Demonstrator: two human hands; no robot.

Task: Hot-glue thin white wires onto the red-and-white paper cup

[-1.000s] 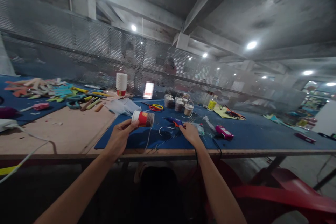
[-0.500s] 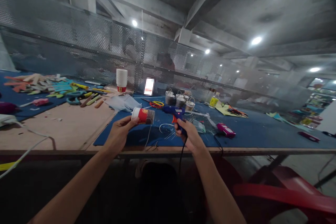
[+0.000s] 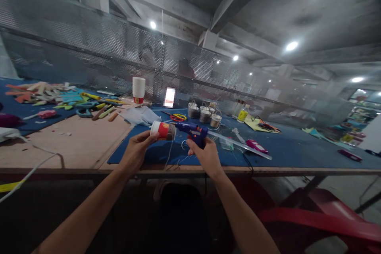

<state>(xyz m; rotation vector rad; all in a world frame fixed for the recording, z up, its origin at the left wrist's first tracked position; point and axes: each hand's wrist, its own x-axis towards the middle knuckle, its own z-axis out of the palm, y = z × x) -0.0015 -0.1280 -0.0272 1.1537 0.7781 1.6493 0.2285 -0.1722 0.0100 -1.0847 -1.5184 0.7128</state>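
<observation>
My left hand (image 3: 139,147) is closed around a red and white paper cup (image 3: 163,131), tipped on its side above the table. Grey cord is wrapped round the cup's right end, and a loose tail of cord (image 3: 169,154) hangs from it. In my right hand (image 3: 205,152) is a blue hot glue gun (image 3: 193,131), its small red light on. The gun's nozzle points left, at the corded end of the cup; I cannot tell whether they touch. A long clear glue stick (image 3: 241,145) sticks out of the gun's back.
Several cord-covered little buckets (image 3: 204,114) stand behind the gun, near yellow-and-red-handled scissors (image 3: 177,117). A stack of paper cups (image 3: 138,89) is at the back. Craft pieces and tools lie left, with blue scissors (image 3: 85,111). A magenta object (image 3: 256,147) lies right; a red chair (image 3: 321,222) stands below.
My right hand has brought the glue gun left and turned it, so its nozzle is now at the cup's corded end and its glue stick slants down right. The cup has hardly moved.
</observation>
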